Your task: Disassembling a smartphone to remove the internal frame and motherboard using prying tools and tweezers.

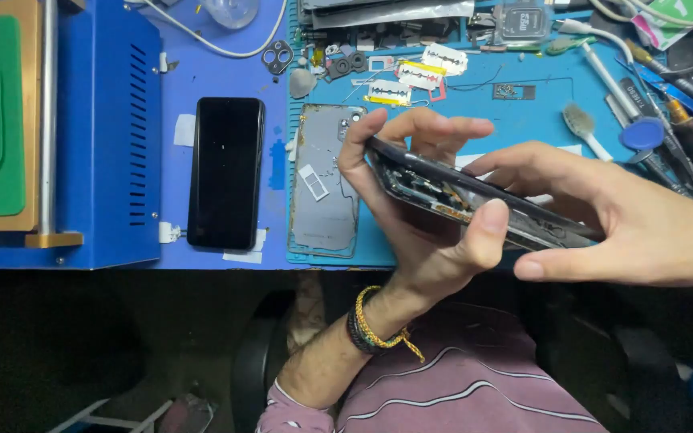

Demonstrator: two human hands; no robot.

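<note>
Above the front edge of the counter point(202, 261), an opened phone point(475, 200) was held tilted in the air between both hands, its dark frame showing circuit parts and metal along the exposed side. The left hand point(411, 216) cupped it from below, fingers curled over the far top corner and thumb pressed against the near edge; braided cords, yellow and dark, circled that wrist. The right hand point(627, 216) pinched the phone's other end, index finger stretched along the upper edge and thumb beneath it. Just under the left hand, on a blue rubber work mat point(523, 120), lay a detached grey back cover point(324, 180), flat and rounded at the corners, with residue along its rim. Left of the mat a second phone point(225, 172) rested face up, its glossy black glass unlit. A blue metal machine point(106, 136) with vent slits and a green pad stood at the far left. Razor blades point(420, 74) in white wrappers lay near the mat's far side, and screwdrivers point(683, 112) with a plastic spudger point(583, 128) were scattered at the right.
</note>
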